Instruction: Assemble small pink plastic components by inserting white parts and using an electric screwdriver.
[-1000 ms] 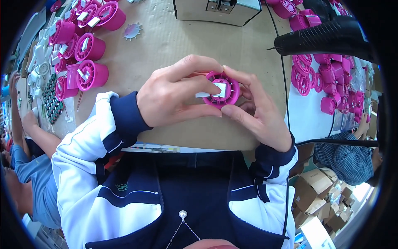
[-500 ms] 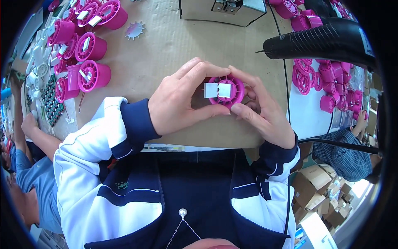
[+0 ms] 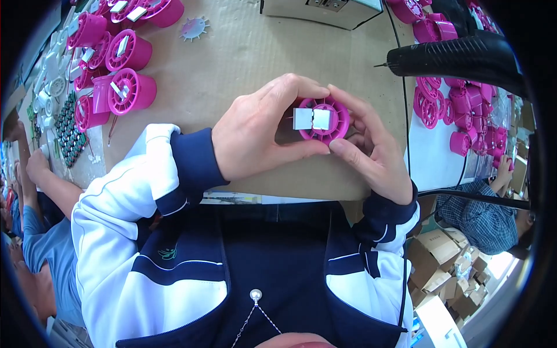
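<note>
Between both hands, above the brown tabletop, is a round pink plastic housing (image 3: 342, 124) with spokes inside its rim. Two white rectangular blocks (image 3: 303, 119) lie side by side across its face, one of them jutting past the left rim. My left hand (image 3: 255, 124) curves round the left side, index finger at the top edge and thumb at the bottom edge. The far side is held by my right hand (image 3: 374, 151), its index finger over the top right and its thumb at the lower right rim. The housing's underside is hidden.
Pink housings (image 3: 132, 90) with white blocks stand at the left, beside white parts and green circuit boards (image 3: 71, 136). A black power screwdriver (image 3: 452, 55) juts in from the right. A metal box (image 3: 325, 13) and a spiky disc (image 3: 194, 29) lie beyond; co-workers sit at both sides.
The view has shifted slightly, so the table and its things appear a little higher. My hands and the held housing sit slightly further right in the picture; the grip looks much the same.
</note>
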Tool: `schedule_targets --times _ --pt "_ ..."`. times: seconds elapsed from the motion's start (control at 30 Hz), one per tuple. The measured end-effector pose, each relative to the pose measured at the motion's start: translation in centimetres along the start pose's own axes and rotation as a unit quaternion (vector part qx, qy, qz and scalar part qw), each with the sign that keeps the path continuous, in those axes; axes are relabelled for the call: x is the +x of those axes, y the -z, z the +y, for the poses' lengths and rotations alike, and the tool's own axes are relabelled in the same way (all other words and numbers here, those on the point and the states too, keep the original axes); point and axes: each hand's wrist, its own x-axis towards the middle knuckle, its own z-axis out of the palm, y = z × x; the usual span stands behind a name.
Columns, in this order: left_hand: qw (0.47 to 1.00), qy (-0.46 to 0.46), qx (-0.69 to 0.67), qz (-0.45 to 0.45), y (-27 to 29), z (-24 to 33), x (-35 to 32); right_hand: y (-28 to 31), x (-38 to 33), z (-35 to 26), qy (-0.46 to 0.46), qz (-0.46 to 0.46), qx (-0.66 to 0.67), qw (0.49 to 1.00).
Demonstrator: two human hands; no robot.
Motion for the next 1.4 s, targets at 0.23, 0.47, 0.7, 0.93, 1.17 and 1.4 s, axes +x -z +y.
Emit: schedule_targets --times 0.23,0.47,0.7,0.93,1.17,1.4 --pt "1.000 0.016 -0.002 -0.011 0.0 0.3 0.2 -1.5 -0.5 1.3 0.108 0.095 -0.077 0.987" --pt "0.996 -0.041 0.074 -0.004 -0.2 0.2 0.3 -3.1 -0.3 1.9 0.158 0.199 -0.163 0.954" --pt "0.998 -0.031 0.053 -0.022 0.1 0.2 0.3 -3.3 -0.2 1.8 0.185 0.196 -0.170 0.948" --pt "0.997 0.029 0.037 -0.054 0.4 0.8 0.1 -1.8 -2.9 -2.1 0.071 0.182 -0.161 0.967" --pt "0.997 0.028 0.041 -0.060 0.5 1.6 0.7 2.8 2.0 -3.7 0.249 0.482 -0.088 0.835" --pt "0.997 -0.001 0.046 -0.055 1.0 1.1 1.8 3.4 5.2 -4.5 0.187 0.356 0.063 0.913"
